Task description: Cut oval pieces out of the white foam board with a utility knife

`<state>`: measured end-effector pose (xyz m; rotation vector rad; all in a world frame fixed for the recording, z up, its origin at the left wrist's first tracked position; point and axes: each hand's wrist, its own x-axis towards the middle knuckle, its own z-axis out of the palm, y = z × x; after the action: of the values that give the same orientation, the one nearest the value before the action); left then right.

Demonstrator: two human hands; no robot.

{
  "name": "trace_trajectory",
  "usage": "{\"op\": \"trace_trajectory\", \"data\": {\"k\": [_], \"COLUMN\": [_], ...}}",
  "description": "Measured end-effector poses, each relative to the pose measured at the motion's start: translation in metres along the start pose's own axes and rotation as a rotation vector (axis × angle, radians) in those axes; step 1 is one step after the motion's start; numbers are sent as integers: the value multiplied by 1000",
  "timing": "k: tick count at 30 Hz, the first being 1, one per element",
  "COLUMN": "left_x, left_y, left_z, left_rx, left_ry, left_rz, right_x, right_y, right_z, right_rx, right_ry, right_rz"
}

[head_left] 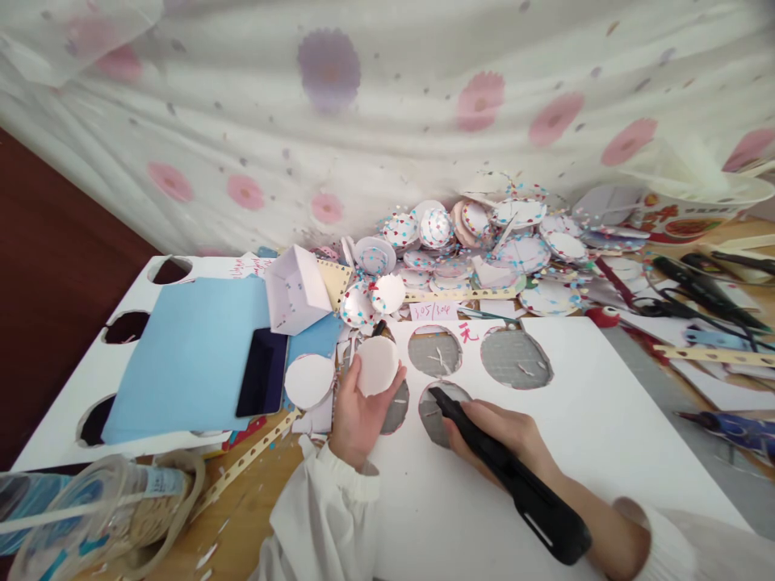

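My left hand (pixel 354 415) grips a round white disc (pixel 378 365) between thumb and fingers, its flat face up, just above the white board. My right hand (pixel 508 436) is wrapped round a black utility knife (pixel 514 476). The knife's tip is over a round hole near the middle of the large white board (pixel 563 476); whether it touches cannot be told. Several round holes are cut through this board, and a grey cutting mat (pixel 512 355) with thin white scraps shows through them. Another white disc (pixel 309 381) lies left of my left hand.
Behind the board is a pile of paper discs and dotted pieces (pixel 436 262). Left are a blue sheet (pixel 187 355), a dark phone (pixel 262 373), a white box (pixel 298 289) and a plastic cup (pixel 115 516). Tools, a cable and a paper tub (pixel 690 214) stand right.
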<state>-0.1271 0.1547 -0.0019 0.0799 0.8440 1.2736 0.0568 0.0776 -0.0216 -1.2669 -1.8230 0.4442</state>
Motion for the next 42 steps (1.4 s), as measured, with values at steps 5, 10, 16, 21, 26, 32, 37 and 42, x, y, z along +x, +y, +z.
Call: {"op": "trace_trajectory", "data": {"k": [5, 10, 16, 21, 26, 32, 37, 42], "left_x": [0, 0, 0, -1, 0, 4, 5, 3], "left_y": [0, -1, -2, 1, 2, 2, 1, 1], "left_z": [-1, 0, 0, -2, -1, -5, -8, -8], "left_rx": [-1, -1, -3, -10, 7, 15, 41, 62], "left_ry": [7, 8, 20, 7, 16, 8, -20, -23], "left_rz": [21, 13, 5, 9, 43, 53, 55, 68], "right_x": [-4, -4, -6, -7, 6, 4, 10, 31], "right_y": [4, 7, 6, 8, 34, 80, 57, 19], "right_z": [9, 7, 5, 0, -36, -78, -79, -44], "right_rx": [4, -19, -25, -144, -267, -433, -390, -568], "right_ry": [88, 38, 5, 209, 176, -38, -21, -244], "right_rz": [53, -3, -182, -121, -43, -138, -146, -326]}}
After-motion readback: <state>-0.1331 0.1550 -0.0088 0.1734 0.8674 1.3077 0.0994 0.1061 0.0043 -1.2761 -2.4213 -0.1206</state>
